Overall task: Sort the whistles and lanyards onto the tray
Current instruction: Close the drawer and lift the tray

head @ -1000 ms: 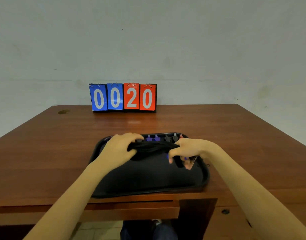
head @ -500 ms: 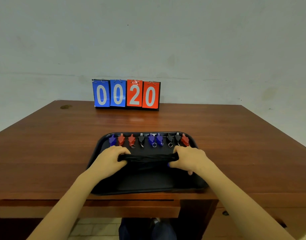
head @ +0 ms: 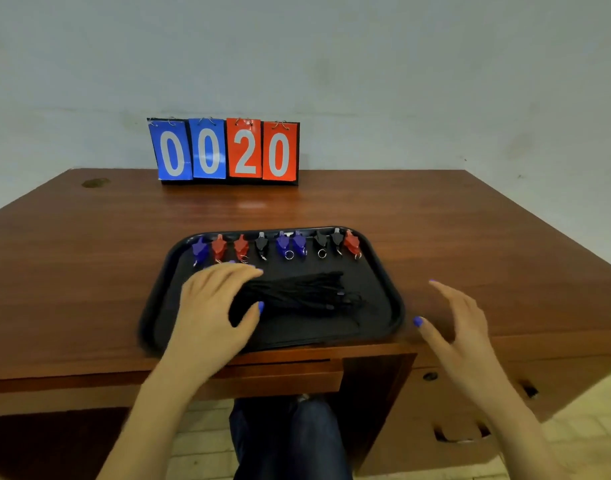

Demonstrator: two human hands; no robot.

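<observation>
A black tray [head: 398, 308] lies at the near edge of the wooden table [head: 470, 237]. Along its far side runs a row of several whistles [head: 282, 244] in blue, red and black, each with a small ring. A bundle of black lanyards [head: 307, 293] lies across the tray's middle. My left hand [head: 210, 306] rests on the bundle's left end, fingers stretched over it and thumb beside it. My right hand [head: 460, 320] hovers off the tray's right side with fingers spread, holding nothing.
A flip scoreboard [head: 224, 150] reading 0020 stands at the table's back edge against the wall. A drawer front runs under the table's near edge, and my knees show below it.
Both hands laid the stretched lanyard bundle down on the tray. My right hand then let go and moved right, off the tray. My left hand's grip has loosened.
</observation>
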